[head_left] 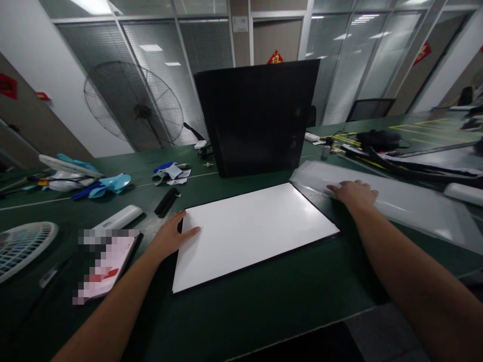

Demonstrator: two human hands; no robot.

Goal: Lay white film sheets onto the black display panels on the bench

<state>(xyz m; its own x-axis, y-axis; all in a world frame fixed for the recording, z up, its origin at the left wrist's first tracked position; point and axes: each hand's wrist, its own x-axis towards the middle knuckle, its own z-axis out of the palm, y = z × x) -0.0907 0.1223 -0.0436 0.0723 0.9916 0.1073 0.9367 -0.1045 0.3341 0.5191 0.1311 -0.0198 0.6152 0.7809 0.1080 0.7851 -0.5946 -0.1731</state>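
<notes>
A white rectangular panel (252, 234) with thin dark edges lies flat on the green table in front of me. My left hand (173, 234) rests at its left edge, with the thumb spread over the white surface and the other fingers stretched toward the far left corner. On the right, my right hand (356, 193) lies palm down with spread fingers on a clear plastic sheet (411, 206). This sheet reaches from behind the panel's far right corner to the right side of the view.
Behind the panel stands a large black panel (260, 120). A phone-like pink item (113, 264), a white bar-shaped device (121, 217), a black object (166, 202) and a white racket-like grid (28, 249) lie left. A black bag (381, 140) sits at the back right; a fan (141, 110) stands behind the table.
</notes>
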